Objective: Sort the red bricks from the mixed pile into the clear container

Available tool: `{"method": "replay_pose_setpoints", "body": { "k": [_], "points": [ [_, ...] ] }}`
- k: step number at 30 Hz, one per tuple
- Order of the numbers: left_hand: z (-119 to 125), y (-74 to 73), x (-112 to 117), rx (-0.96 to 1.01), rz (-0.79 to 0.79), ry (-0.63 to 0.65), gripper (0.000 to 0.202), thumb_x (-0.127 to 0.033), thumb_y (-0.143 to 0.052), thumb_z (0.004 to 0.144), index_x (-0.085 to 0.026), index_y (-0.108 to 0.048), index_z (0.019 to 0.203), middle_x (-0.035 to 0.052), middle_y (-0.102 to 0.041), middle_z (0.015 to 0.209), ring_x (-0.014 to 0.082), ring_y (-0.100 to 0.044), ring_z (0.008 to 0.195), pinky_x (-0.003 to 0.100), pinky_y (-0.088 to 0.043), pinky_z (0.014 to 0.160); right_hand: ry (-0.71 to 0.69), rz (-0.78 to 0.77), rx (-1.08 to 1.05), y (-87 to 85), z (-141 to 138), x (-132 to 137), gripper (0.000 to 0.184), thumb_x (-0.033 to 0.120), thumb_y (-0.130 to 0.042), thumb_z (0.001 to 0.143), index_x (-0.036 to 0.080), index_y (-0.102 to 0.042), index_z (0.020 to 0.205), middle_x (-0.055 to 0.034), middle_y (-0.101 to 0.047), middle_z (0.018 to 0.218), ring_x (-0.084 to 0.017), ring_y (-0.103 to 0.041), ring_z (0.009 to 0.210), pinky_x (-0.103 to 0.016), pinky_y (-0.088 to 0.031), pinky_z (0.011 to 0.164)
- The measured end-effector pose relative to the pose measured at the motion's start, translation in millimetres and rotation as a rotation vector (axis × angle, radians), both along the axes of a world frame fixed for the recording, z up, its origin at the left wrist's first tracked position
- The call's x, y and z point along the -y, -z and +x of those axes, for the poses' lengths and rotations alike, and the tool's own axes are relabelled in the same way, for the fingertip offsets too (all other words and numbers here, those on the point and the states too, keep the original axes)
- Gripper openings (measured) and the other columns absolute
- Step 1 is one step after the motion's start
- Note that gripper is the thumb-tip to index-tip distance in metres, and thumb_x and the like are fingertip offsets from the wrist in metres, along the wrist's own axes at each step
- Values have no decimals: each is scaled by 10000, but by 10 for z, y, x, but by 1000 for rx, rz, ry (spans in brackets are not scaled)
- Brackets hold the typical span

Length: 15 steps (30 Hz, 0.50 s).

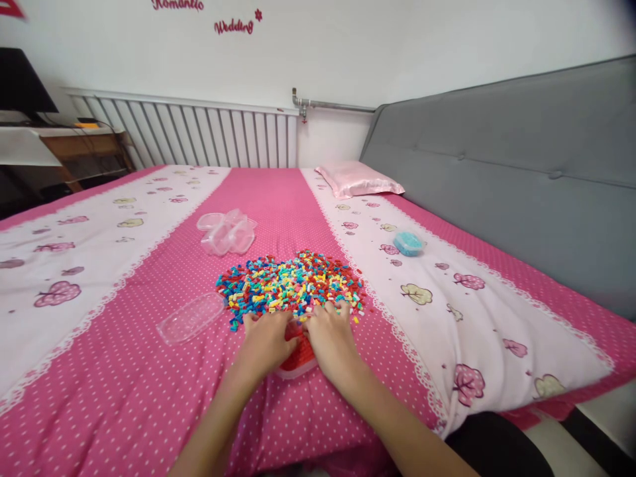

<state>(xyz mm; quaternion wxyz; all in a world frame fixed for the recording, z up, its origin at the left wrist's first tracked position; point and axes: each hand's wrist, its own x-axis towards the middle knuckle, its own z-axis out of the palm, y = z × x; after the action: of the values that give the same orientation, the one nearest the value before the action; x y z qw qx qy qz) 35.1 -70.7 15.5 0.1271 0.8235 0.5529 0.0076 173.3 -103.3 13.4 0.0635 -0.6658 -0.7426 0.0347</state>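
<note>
A heap of small plastic building bricks [293,281] in red, blue, yellow, teal and white lies on the bed. At its near edge is my left hand [265,338], fingers bent and apart, the thumb over a clear container [297,372] of red bricks [298,354]. My right hand [332,334] is on the other side of this container, its curled fingertips among the bricks; what they pinch, if anything, is hidden. Both hands cover part of the container. To the left of the heap, a clear plastic lid [193,319] lies flat.
Several clear empty containers [228,232] are piled behind the heap. A container of light-blue bricks [408,243] sits to the right. Farther back are a pink pillow [358,179], a grey headboard [517,146] and a white radiator [199,132]. A monitor [22,83] stands on a desk at left.
</note>
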Motion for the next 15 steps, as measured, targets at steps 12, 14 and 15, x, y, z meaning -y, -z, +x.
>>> {"method": "replay_pose_setpoints", "body": {
  "k": [12,14,15],
  "points": [
    [24,81,23,43,-17,0,416,-305,-759,780,-202,-637,1164,127,-725,1248,359,-627,1212,521,-362,1015,22,60,-126,-166,348,300,227,253,-559,1008,265,-781,963,-89,-666,1153,-281,-555,1143,-445,-400,983],
    [26,93,14,49,-19,1,388,-292,-752,785,-196,-641,1144,117,-738,1210,352,-642,1184,522,-365,1009,-9,74,-173,-130,383,362,248,220,-538,1007,253,-777,950,-102,-650,1202,-287,-542,1175,-440,-416,1002],
    [27,97,11,50,-19,2,388,-285,-749,785,-194,-639,1147,115,-739,1207,351,-642,1182,525,-364,1009,-26,78,-191,-105,386,380,268,212,-515,1012,246,-775,954,-109,-643,1236,-292,-534,1201,-449,-415,1023]
  ]
}}
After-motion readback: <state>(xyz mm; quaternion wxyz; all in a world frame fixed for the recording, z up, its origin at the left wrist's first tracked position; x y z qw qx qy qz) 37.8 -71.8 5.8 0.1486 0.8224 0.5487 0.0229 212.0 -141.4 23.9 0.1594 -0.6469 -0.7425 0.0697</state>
